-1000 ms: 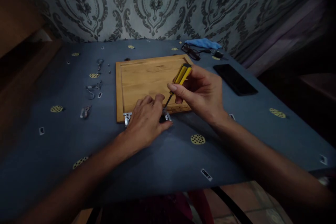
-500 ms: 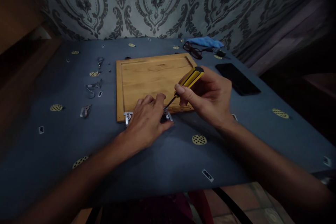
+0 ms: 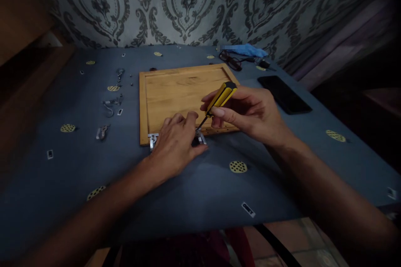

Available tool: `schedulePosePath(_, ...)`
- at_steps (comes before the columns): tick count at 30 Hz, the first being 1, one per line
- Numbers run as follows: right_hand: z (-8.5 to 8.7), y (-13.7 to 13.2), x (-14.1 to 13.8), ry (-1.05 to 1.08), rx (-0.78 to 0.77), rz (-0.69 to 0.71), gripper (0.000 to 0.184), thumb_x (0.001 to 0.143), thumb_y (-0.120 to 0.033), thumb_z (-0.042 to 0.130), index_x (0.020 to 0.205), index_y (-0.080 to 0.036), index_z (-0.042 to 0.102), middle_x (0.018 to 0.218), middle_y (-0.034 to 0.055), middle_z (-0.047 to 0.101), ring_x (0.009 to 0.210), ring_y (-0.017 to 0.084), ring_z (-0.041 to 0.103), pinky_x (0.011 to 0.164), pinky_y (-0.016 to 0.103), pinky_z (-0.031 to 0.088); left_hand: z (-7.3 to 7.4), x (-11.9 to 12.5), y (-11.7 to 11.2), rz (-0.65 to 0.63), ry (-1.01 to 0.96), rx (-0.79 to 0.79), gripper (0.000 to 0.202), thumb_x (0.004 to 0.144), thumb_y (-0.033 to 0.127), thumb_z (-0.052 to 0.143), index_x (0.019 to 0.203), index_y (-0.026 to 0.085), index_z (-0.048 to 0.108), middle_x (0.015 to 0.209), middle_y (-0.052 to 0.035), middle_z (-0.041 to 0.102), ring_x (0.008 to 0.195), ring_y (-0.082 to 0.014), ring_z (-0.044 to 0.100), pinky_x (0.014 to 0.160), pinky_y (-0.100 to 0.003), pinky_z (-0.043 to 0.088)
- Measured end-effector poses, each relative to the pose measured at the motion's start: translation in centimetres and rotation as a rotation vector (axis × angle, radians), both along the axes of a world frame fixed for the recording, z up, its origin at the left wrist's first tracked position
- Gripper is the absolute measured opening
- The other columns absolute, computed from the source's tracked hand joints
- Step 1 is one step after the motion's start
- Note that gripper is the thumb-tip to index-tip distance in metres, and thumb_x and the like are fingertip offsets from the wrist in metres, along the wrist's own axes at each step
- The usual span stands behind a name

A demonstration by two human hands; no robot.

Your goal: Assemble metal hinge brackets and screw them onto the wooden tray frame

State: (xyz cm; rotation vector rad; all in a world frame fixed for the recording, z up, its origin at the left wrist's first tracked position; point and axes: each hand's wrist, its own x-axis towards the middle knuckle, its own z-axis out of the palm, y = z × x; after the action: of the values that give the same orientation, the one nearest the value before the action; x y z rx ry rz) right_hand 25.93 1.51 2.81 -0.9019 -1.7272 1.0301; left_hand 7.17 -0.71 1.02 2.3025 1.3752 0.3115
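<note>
My right hand (image 3: 252, 112) holds a screwdriver (image 3: 221, 96) with a yellow and black handle, tilted, its handle up and to the right. Its tip meets a metal hinge (image 3: 200, 135) at the near edge of a framed wooden panel (image 3: 175, 96). My left hand (image 3: 175, 144) rests across that edge, fingers bent over the panel and thumb against the hinge, which sits between thumb and forefinger. A second metal hinge (image 3: 153, 140) shows left of the left hand, on the panel's near left corner. The screw under the tip is too small to make out.
Loose hinge parts (image 3: 112, 103), another metal piece (image 3: 102, 132) and small screws (image 3: 120, 74) lie left of the panel. At the right is a black phone (image 3: 283, 94). Eyeglasses (image 3: 231, 61) and a blue cloth (image 3: 247, 50) lie at the back near the patterned wall.
The screwdriver handle has swung slightly left and stands steeper, with my right hand shifted left and its fingers turned around the handle. My left hand and the panel stay in place.
</note>
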Motion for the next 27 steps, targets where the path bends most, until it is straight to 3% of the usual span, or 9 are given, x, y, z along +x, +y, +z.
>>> schedulePosePath(8,-1.2,0.5,-0.8,0.065,0.105,-0.108,0.030,0.076,-0.045,0.094,0.080,-0.024,0.073,0.070,-0.0042,0.069,0.046,0.010,0.060,0.042,0.025,0.052,-0.2,-0.2,0.0,-0.006,0.000,0.018,0.046,0.089,0.029,0.082,0.121,0.019,0.050,0.118,-0.0113,0.071,0.115,-0.0324,0.061,0.100,-0.049,0.050)
schedulePosePath(14,-1.7,0.4,-1.5,0.064,0.154,-0.204,0.037,0.076,-0.049,0.093,0.074,-0.025,0.064,0.068,-0.0046,0.062,0.047,0.011,0.059,0.041,0.026,0.051,-0.2,-0.1,-0.1,0.007,-0.008,0.021,0.045,0.088,0.028,0.082,0.120,0.021,0.050,0.116,-0.0101,0.071,0.114,-0.0323,0.062,0.100,-0.049,0.050)
schedulePosePath(21,-1.8,0.4,-1.8,0.092,0.150,-0.200,0.040,0.076,-0.049,0.093,0.074,-0.025,0.062,0.069,-0.0046,0.059,0.048,0.011,0.058,0.041,0.027,0.053,0.2,0.0,-0.1,0.009,0.008,-0.002,0.047,0.088,0.028,0.082,0.121,0.020,0.050,0.118,-0.0112,0.071,0.117,-0.0328,0.061,0.102,-0.049,0.049)
schedulePosePath(27,-0.8,-0.4,-1.8,0.208,0.199,-0.317,0.033,0.074,-0.045,0.095,0.079,-0.027,0.069,0.075,-0.0028,0.063,0.051,0.011,0.055,0.042,0.028,0.052,0.2,-0.1,-0.1,0.019,-0.007,-0.021,0.047,0.088,0.026,0.082,0.122,0.019,0.050,0.120,-0.0114,0.070,0.117,-0.0321,0.061,0.103,-0.048,0.049)
